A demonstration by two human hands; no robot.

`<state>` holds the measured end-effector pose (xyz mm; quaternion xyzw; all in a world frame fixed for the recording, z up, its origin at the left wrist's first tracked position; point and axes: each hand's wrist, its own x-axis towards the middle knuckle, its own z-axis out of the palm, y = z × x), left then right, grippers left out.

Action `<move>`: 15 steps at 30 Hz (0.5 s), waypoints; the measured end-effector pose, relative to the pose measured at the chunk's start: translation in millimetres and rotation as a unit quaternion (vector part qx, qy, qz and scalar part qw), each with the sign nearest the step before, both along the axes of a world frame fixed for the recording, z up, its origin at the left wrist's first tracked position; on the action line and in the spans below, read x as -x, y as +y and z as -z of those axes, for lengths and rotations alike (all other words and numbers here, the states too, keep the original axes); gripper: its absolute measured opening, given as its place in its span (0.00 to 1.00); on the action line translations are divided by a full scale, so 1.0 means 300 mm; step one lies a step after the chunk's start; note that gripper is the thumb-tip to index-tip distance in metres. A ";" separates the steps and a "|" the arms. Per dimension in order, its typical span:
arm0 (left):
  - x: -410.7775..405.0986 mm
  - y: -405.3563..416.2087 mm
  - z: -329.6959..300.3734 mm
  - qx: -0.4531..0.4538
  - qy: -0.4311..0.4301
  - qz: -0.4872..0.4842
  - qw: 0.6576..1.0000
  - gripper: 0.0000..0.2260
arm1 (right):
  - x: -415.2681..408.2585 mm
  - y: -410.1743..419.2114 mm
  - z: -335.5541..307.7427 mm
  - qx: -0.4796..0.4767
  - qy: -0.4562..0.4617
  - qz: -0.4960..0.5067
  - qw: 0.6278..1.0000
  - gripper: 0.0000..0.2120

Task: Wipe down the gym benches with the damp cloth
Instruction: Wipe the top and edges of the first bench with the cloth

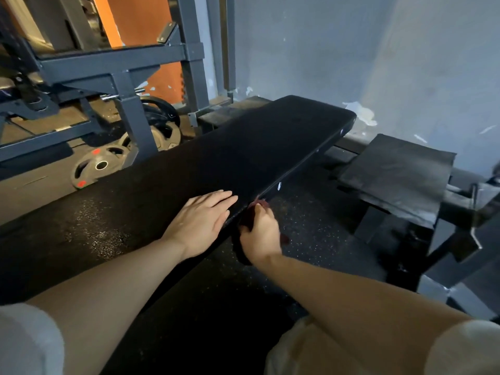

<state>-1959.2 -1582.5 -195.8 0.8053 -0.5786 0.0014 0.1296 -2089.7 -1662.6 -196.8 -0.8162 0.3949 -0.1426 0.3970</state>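
Observation:
A long black padded gym bench runs from the lower left toward the far wall. Wet streaks shine on its near left part. My left hand lies flat on the bench top near its right edge, fingers straight. My right hand grips a dark red cloth against the bench's right side edge, just below the pad top. Most of the cloth is hidden under my fingers.
A grey steel rack stands at the left with weight plates leaning on the floor below it. A second black pad on a metal frame sits at the right. Speckled rubber flooring lies between the benches. A grey wall is behind.

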 end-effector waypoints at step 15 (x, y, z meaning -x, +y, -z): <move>0.007 0.001 0.007 0.020 -0.014 -0.008 1.000 0.20 | -0.019 -0.028 0.029 0.110 0.040 -0.033 0.993 0.30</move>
